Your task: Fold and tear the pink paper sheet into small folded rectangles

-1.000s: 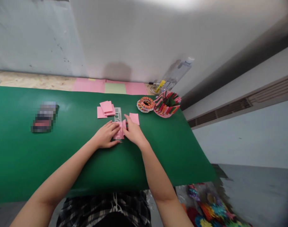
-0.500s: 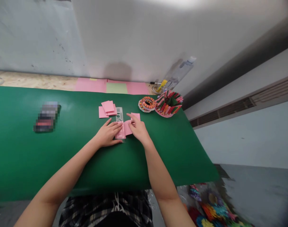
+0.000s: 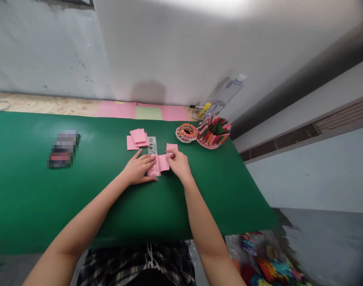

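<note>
Two bare hands meet at the clear ruler (image 3: 152, 143), which lies on the green table (image 3: 124, 210) with its far end bare and pointing at the wall. One pink sheet (image 3: 164, 163) is partly beneath the ruler, showing through its near half, and sticks out to the ruler's right. The left hand (image 3: 138, 169) lies flat and spread from the ruler's left side, fingers on top of it, thumb reaching across near its near end. Just right of the ruler, the right hand (image 3: 180, 163) pinches the sheet's outer edge between thumb and fingertips.

A loose pink piece (image 3: 171, 146) lies right of the ruler, partly covered by the right hand. Left of the ruler's far end, just beside it, sits an overlapping pile of pink squares (image 3: 136, 139). Beyond the ruler and to its right stand a striped paper ring (image 3: 189, 131) and, next to that, a folded-paper bowl (image 3: 213, 133). Farther back on the same side are a yellow stick (image 3: 205, 108) and a bottle (image 3: 229, 93). Well left of the ruler lies a dark item (image 3: 63, 149), too pixelated to identify.
</note>
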{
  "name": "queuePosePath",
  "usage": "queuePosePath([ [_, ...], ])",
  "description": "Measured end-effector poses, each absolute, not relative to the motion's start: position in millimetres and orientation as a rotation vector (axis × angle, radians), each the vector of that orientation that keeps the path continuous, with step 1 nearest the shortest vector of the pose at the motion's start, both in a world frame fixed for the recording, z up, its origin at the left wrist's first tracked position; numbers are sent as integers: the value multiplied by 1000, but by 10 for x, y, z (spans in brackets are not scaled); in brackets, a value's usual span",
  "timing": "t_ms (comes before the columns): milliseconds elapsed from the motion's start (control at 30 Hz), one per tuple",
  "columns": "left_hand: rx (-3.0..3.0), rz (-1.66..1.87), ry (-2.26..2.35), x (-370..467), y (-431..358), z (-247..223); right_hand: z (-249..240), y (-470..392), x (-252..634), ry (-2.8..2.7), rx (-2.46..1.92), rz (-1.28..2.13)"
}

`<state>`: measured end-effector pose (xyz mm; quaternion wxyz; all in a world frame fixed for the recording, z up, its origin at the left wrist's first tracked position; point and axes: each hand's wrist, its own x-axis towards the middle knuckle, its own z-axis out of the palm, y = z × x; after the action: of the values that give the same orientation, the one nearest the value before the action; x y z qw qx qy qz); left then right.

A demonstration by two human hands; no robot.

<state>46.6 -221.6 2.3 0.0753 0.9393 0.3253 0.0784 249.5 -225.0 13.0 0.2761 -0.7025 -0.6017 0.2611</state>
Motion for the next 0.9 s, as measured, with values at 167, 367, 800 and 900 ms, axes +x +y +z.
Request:
queuePosePath([
  [167,2804,240,980,463,-2219,34,16,-2347,2462,-1517,-1896,874],
  [367,2790,271,970,463,-2214,24,7,-2394,2377,-1523,-1879,850],
  [800,2793,283,964,466,-2209,22,-20,-2590,2402,-976,-1589,1331],
  [900,2797,287,965,463,-2208,15,-5,-2634,2412,-1000,-1613,1305],
])
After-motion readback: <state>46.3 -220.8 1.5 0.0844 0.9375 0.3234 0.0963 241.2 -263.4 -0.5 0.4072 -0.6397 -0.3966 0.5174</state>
